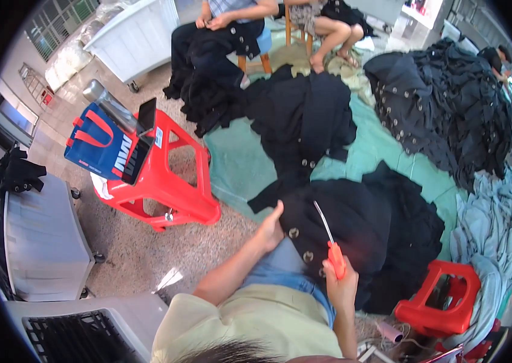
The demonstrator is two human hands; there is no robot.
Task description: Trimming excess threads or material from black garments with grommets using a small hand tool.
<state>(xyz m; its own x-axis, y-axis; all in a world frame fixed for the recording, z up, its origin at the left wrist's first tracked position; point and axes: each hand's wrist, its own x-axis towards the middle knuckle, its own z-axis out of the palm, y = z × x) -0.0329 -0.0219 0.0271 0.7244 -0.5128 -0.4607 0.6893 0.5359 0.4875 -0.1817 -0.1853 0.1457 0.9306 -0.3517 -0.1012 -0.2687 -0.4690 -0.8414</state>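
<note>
Garment appears readied: right hand grips orange-handled tool, tip toward eleven o'clock; left hand's hold unclear; next move likely needs steadying.

Lap garment: solid blk w/ metallic-tone eyelets. Hand tool: orange-red handle, silver shaft. Wearer's shirt: plain pale yel.-grn.; trousers: lt. blue. L. stool & near R. stool: both bright red. Bag, L.: navy w/ red handles, wht./red print. Flask: silver. Ground sheet: grn. Far R. garment pile: dk. gray to blk. R. fabric pile: lt. blue-gray. Thread cone, near R.: pale lilac-pink. Far L. bin: wht. Floor: speckled brn.-gray. Far shorts: mottled pattern.
</note>
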